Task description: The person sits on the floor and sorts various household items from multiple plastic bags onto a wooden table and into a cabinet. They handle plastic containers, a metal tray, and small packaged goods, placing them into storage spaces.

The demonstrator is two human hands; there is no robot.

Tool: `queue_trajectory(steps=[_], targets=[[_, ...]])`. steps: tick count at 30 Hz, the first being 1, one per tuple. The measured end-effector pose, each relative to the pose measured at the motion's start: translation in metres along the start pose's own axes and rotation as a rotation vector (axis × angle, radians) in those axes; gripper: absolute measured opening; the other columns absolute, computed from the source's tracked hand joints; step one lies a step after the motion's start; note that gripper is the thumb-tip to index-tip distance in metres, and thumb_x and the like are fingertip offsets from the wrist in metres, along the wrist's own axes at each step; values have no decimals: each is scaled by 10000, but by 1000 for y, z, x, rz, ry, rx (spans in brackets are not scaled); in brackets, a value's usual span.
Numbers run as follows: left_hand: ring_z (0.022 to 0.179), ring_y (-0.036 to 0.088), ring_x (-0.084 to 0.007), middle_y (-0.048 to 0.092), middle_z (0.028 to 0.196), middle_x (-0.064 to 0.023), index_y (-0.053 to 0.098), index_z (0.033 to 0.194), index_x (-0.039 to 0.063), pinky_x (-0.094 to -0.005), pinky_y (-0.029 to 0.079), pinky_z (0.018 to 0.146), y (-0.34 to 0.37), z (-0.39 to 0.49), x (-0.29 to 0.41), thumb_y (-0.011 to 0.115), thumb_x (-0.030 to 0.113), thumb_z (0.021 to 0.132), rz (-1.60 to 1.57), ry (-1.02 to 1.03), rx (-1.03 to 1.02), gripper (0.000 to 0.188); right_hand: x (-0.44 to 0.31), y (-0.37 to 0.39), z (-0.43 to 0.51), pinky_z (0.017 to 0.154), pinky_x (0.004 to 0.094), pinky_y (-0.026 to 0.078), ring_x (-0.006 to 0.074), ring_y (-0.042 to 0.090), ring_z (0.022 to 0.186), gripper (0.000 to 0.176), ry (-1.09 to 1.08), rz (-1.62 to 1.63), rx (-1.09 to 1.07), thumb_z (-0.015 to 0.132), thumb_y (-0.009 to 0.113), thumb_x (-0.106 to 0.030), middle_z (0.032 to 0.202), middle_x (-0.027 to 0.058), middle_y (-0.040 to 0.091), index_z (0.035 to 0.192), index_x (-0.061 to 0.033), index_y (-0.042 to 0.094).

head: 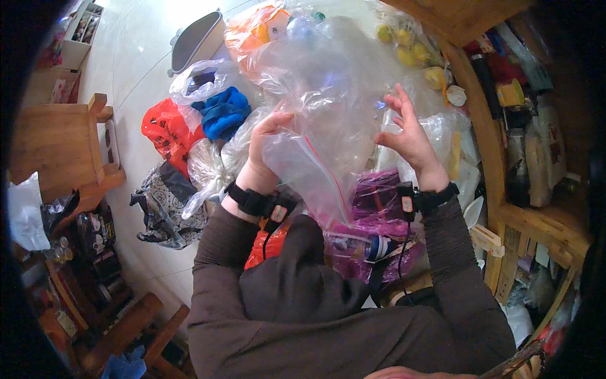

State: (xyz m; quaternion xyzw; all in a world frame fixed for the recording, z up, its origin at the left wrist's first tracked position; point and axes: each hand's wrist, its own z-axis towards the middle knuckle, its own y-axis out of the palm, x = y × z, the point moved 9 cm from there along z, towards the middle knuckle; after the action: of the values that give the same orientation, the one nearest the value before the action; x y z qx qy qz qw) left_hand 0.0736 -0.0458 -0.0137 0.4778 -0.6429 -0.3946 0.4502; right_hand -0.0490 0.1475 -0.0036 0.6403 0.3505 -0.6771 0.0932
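My left hand grips a clear zip-lock bag with a red strip along its mouth; the bag covers part of the fingers. Just beyond it, a large heap of thin clear plastic bags spreads over the floor, and where one bag ends and another begins is hard to tell. To the right, my right hand is raised with its fingers apart and nothing in it. Below the zip-lock bag lie purple plastic-wrapped packs close to my body.
At left lie a red plastic bag, blue cloth, a knotted white bag and a patterned black-and-white bag. A grey bin rests farther off. Bagged yellow fruit sits beside wooden shelving. A wooden stool stands left.
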Motion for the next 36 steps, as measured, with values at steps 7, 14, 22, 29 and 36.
queue_trajectory(steps=[7,14,22,29,36], targets=[[974,642,-230,631,1123,-121,449,1356,49,-336,544,824,16,10,27,509,76,899,307,199,17,461,-14,44,2,1023,350,385,186,543,1116,1105,-10,550,-474,622,711,-762,1161,76,585,1375,11,472],[1037,613,-214,590,1230,-87,467,1355,68,-354,519,871,-28,14,36,512,253,995,529,413,165,408,-9,34,-12,842,276,486,130,621,952,642,301,200,-350,773,790,-356,1058,80,668,1261,2,573],[1099,572,-215,575,1241,-102,485,1318,9,-366,470,920,-108,1,-27,606,381,926,972,-366,291,553,29,12,-23,741,258,498,99,631,846,292,346,129,-133,831,649,-37,945,39,693,1120,8,658],[1156,568,-254,580,1280,-189,432,1383,-43,-322,474,938,-106,8,-39,735,422,823,1278,-310,361,788,53,-15,-50,728,228,460,71,584,824,268,369,434,-198,872,647,-60,928,-8,667,1139,-35,666],[622,575,-119,625,716,-34,660,960,-3,-293,492,604,-95,4,-115,609,262,935,1060,-165,288,271,59,-22,-82,885,377,517,262,627,1056,768,503,774,-236,836,720,-396,1213,170,600,1419,-25,387]])
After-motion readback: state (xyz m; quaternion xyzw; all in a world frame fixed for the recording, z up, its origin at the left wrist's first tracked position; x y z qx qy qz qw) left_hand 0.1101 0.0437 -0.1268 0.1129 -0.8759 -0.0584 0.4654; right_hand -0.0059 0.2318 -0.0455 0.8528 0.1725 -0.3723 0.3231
